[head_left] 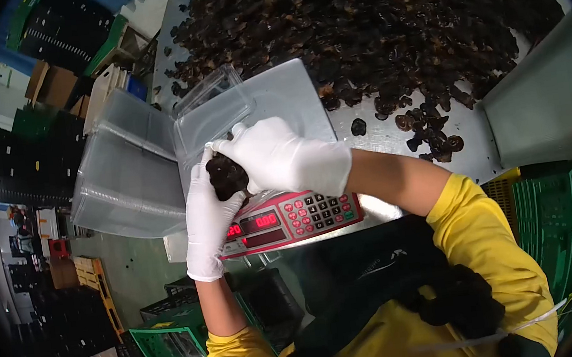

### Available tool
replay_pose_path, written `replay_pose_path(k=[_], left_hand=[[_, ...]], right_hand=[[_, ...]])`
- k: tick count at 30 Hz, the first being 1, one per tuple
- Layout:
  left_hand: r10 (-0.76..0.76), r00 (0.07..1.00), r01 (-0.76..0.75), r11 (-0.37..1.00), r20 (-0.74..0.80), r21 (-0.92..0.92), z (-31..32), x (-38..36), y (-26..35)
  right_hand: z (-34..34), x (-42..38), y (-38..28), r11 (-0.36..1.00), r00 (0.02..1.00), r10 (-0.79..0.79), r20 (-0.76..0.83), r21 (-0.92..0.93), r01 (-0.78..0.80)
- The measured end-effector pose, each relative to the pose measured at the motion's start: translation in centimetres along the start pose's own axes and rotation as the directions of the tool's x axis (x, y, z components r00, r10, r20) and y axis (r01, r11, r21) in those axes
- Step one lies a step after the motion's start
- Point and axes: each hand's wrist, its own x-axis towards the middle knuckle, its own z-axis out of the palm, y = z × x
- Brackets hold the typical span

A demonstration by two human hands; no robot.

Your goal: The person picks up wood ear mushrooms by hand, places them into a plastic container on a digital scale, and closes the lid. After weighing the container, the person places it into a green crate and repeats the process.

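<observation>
The left hand (206,209) and right hand (265,154) close around a dark clump (228,176) over the scale (295,103), and slackening fingers could spill pieces onto its keypad (321,210).

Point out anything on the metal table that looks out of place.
One dark piece lies alone on the metal table, apart from the big heap, so it looks stray. I see no obvious damage.
</observation>
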Motion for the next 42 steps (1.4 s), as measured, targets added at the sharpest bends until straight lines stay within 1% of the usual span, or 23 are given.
replay_pose_path(k=[4,6,7,8,10,11,12,14,15,16,18,20,22,24,26,29,31,32,33,35,38,40,42], left_hand=[[-0.018,0.995,0.010,0.997,0.096,0.082,-1.5,-0.2,1.6],[0.037,0.995,-0.048,0.992,0.095,0.121,-2.3,-0.2,3.1],[-0.023,0.996,0.014,0.995,0.090,0.102,-2.8,-0.2,4.0],[-0.083,0.992,0.076,0.994,0.096,0.079,-3.1,-0.4,5.1],[-0.110,0.987,0.111,0.994,0.114,-0.005,-3.7,-0.7,6.0],[-0.060,0.994,0.053,0.996,0.089,0.074,-3.8,-0.9,5.8],[-0.005,0.998,-0.004,0.988,0.060,0.155,-3.6,-1.1,5.6],[-0.054,0.999,0.054,0.997,-0.007,0.052,-2.8,-1.4,5.3],[0.006,0.996,-0.002,0.999,-0.086,0.045,-2.0,-1.8,5.3],[0.132,0.981,-0.088,0.958,-0.145,0.273,-1.2,-1.8,6.8],[0.138,0.968,-0.125,0.989,-0.208,0.073,1.8,-2.4,10.9],[0.225,0.971,-0.221,0.973,0.074,-0.063,5.1,-2.2,14.3],[0.441,0.851,-0.376,0.891,0.284,-0.255,11.1,-1.8,15.1],[0.395,0.849,-0.354,0.918,0.351,-0.177,17.0,-1.7,16.5],[0.284,0.913,-0.256,0.958,0.293,-0.130,23.7,-1.3,16.6],[0.317,0.912,-0.299,0.948,0.261,-0.109,25.4,-1.6,16.5],[0.266,0.922,-0.240,0.963,0.281,-0.123,24.7,-1.4,16.6],[0.219,0.929,-0.182,0.972,0.299,-0.146,24.3,-1.1,16.5],[0.310,0.934,-0.303,0.951,0.176,-0.065,24.7,-0.3,16.1],[0.325,0.935,-0.319,0.945,0.140,-0.066,24.6,1.6,16.7],[0.457,0.889,-0.457,0.889,-0.003,0.025,26.4,4.3,16.6],[0.364,0.874,-0.426,0.893,0.322,0.144,27.0,5.4,16.9],[0.327,0.877,-0.391,0.912,0.352,0.127,26.2,4.4,17.7]], right_hand=[[-2.7,-1.1,1.1,0.991,0.989,-0.135,0.053,0.030,0.133],[-2.3,-2.0,2.7,0.961,0.955,-0.228,-0.191,0.114,0.253],[-3.2,-4.4,3.1,0.884,0.937,-0.159,-0.311,0.377,0.275],[-2.7,-4.6,4.2,0.958,0.929,-0.151,-0.339,0.183,0.223],[-3.1,-8.4,6.4,0.948,0.920,-0.017,-0.391,0.288,0.139],[-2.2,-10.2,8.4,0.928,0.879,0.062,-0.473,0.352,0.125],[-1.9,-12.6,10.0,0.913,0.847,0.199,-0.492,0.407,0.021],[-1.9,-17.4,12.9,0.765,0.734,0.585,-0.344,0.535,-0.359],[-1.7,-20.1,14.9,0.792,0.689,0.600,-0.406,0.419,-0.443],[-1.7,-23.0,16.7,0.796,0.647,0.603,-0.466,0.305,-0.522],[-2.4,-27.1,17.9,0.614,0.540,0.783,-0.309,0.239,-0.752],[-1.2,-29.9,18.4,0.630,0.570,0.775,-0.274,0.259,-0.732],[0.9,-31.4,18.7,0.709,0.654,0.706,-0.272,0.280,-0.648],[2.5,-30.8,18.2,0.730,0.671,0.680,-0.297,0.178,-0.660],[4.1,-29.8,17.5,0.761,0.718,0.646,-0.259,0.152,-0.631],[3.7,-28.8,17.3,0.793,0.732,0.609,-0.307,0.276,-0.544],[2.9,-28.1,18.3,0.664,0.610,0.733,-0.301,0.512,-0.545],[2.9,-27.6,19.3,0.705,0.602,0.706,-0.374,0.459,-0.541],[2.6,-26.8,19.9,0.712,0.597,0.701,-0.390,0.422,-0.561],[2.6,-25.6,21.0,0.720,0.594,0.694,-0.406,0.387,-0.576],[4.6,-24.7,22.9,0.818,0.699,0.574,-0.427,0.249,-0.519],[3.5,-25.5,22.3,0.847,0.795,0.529,-0.296,0.236,-0.475],[2.9,-26.7,21.9,0.863,0.810,0.500,-0.308,0.260,-0.433]])
